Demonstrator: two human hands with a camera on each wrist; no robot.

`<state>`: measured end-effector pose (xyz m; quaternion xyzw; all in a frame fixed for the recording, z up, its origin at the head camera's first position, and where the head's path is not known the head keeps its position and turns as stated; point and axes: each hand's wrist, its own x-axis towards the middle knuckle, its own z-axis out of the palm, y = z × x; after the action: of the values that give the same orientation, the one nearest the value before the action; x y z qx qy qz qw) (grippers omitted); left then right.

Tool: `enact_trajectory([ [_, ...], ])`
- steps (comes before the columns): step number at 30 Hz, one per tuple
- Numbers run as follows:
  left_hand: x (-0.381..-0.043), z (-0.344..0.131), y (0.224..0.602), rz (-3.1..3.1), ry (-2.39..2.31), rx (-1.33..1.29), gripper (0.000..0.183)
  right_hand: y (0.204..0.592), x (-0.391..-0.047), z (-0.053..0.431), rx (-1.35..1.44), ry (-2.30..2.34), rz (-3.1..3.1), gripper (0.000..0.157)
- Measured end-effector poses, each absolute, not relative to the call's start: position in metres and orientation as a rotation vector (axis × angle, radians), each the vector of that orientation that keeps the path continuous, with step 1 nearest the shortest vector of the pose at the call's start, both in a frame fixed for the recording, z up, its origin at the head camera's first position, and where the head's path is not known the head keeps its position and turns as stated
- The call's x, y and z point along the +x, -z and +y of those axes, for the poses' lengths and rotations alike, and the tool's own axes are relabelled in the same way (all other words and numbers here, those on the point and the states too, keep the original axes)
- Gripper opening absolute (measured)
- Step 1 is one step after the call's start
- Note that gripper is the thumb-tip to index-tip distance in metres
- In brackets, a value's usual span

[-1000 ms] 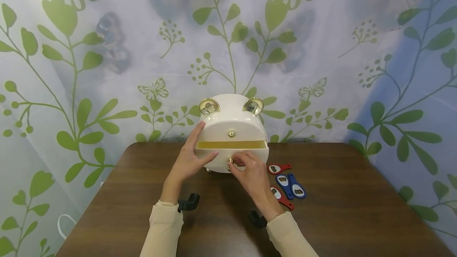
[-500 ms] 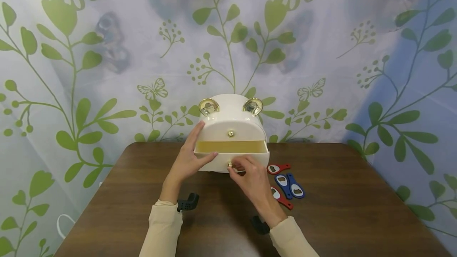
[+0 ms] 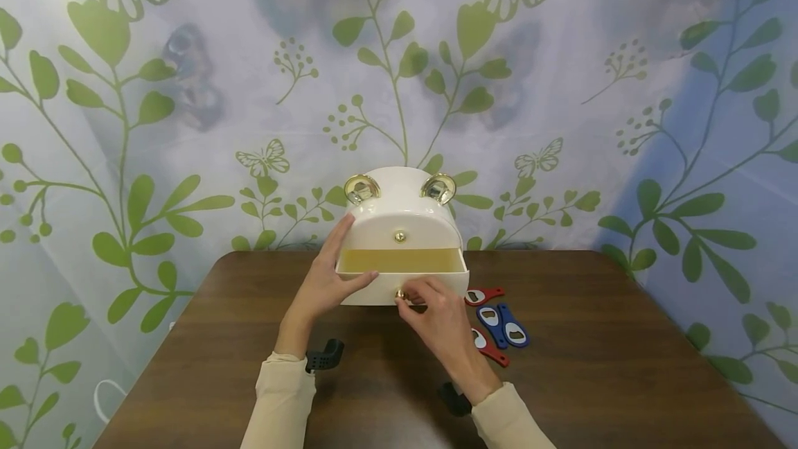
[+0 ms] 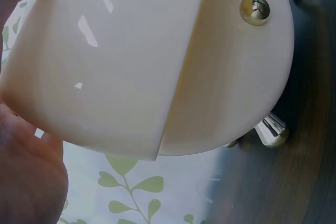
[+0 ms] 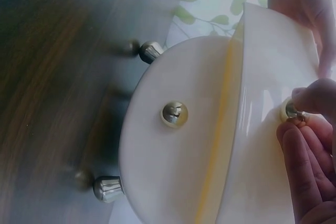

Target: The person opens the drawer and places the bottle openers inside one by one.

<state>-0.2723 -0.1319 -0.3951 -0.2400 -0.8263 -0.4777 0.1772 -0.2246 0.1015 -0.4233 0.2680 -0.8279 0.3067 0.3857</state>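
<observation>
A white rounded mini drawer cabinet [image 3: 399, 186] with gold ears stands at the back of the table. Its middle drawer [image 3: 368, 289] is pulled out, showing a yellowish inside. My right hand [image 3: 444, 321] pinches that drawer's gold knob [image 5: 288, 110] between thumb and fingers. At the cabinet's left side rests my left hand [image 3: 319, 287], fingers stretched up along it and thumb reaching across the drawer front. Below the drawer, the right wrist view shows a lower front panel [image 5: 157, 150] with its own gold knob [image 5: 174, 114].
Several bottle openers lie right of the cabinet, among them a red one [image 3: 485, 296] and a blue one [image 3: 515, 333]. The brown wooden table [image 3: 561, 393] ends at a leaf-patterned curtain [image 3: 262, 75] behind. Metal feet [image 5: 108, 189] hold the cabinet up.
The middle drawer has slid further out toward me, with my right hand pinching its knob. The left hand has kept its place on the cabinet's side.
</observation>
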Motion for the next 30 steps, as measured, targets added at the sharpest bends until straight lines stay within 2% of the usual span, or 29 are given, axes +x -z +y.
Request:
enact_trajectory([
  [10,-0.273,-0.136,0.397,-2.371,1.341,-0.715,0.116,0.421,-0.212,0.104,0.687,-0.790,-2.144,0.023],
  [30,-0.272,-0.133,0.397,-2.363,1.366,-0.716,0.115,0.403,-0.211,0.121,0.746,-0.868,-2.015,0.027],
])
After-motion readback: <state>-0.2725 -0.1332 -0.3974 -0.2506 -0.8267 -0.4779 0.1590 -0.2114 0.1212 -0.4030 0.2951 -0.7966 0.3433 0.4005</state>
